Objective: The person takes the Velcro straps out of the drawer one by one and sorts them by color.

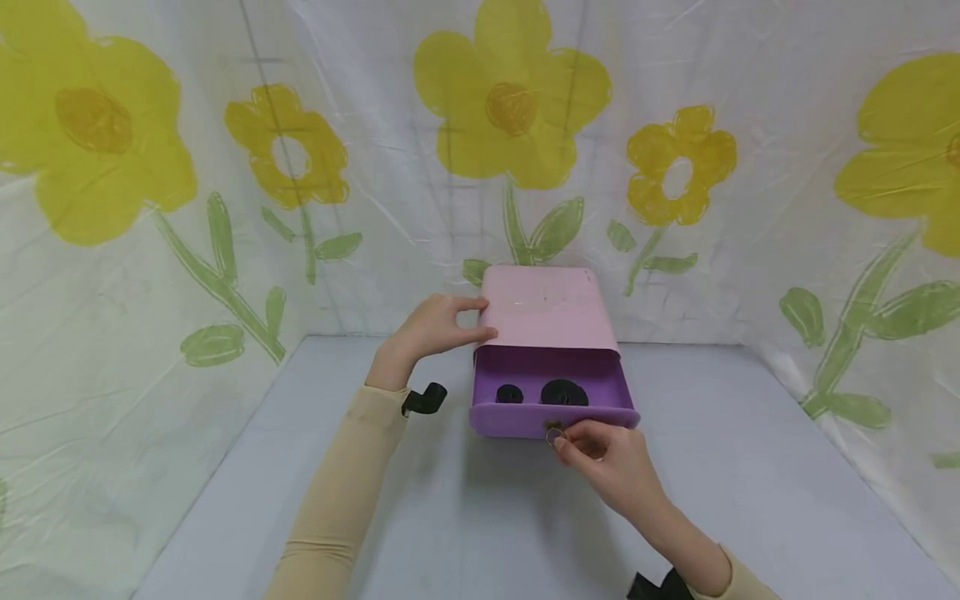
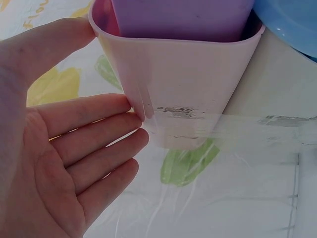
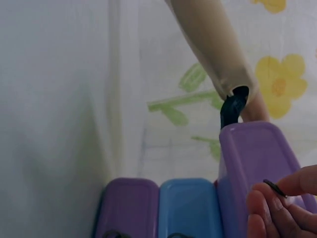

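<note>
So the pale pink plastic case (image 1: 547,304) is just right of the left hand (image 1: 435,325), long axis running away from the person, with its purple plastic drawer (image 1: 502,421) partway out at the near end. The right hand (image 1: 615,462) is nearer that drawer front, thumb and finger pinching its little metal ring pull (image 1: 552,426). Left fingers are pretty straight, thumb spread, just touching the case's side.
</note>
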`<state>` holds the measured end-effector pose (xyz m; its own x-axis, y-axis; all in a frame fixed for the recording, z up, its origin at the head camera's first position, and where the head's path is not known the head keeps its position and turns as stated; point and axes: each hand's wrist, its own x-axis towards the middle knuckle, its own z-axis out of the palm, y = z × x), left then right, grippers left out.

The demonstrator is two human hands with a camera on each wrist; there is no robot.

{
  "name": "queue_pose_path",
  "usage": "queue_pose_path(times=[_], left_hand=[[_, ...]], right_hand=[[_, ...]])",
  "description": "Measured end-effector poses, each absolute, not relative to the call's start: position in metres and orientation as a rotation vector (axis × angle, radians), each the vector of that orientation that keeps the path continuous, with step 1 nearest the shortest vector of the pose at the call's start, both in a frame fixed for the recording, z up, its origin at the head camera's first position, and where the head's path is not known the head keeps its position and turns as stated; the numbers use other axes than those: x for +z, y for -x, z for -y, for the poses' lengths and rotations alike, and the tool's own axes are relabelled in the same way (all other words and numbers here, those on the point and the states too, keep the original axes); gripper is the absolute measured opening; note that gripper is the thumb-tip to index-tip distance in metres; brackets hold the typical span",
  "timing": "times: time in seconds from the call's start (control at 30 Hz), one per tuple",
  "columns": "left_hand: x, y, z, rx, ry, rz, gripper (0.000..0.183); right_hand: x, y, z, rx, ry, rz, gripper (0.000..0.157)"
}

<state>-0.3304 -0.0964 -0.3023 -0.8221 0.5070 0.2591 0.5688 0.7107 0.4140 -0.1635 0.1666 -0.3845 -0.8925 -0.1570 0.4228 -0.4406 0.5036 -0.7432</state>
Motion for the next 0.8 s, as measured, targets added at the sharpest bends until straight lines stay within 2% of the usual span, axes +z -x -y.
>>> queue_pose_path(times=[0.43,0.8], left_hand=[[-0.304,0.331,0.096,-0.726,0.883,2.788,0.067],[-0.304,0.332,0.097,-0.735,0.881,2.790,0.068]], right_hand=[[-0.392,0.165,-0.168,1.371,-0.497,2.468,0.012],[-0.394,0.163,-0.176,1.269,-0.492,2.476,0.007]])
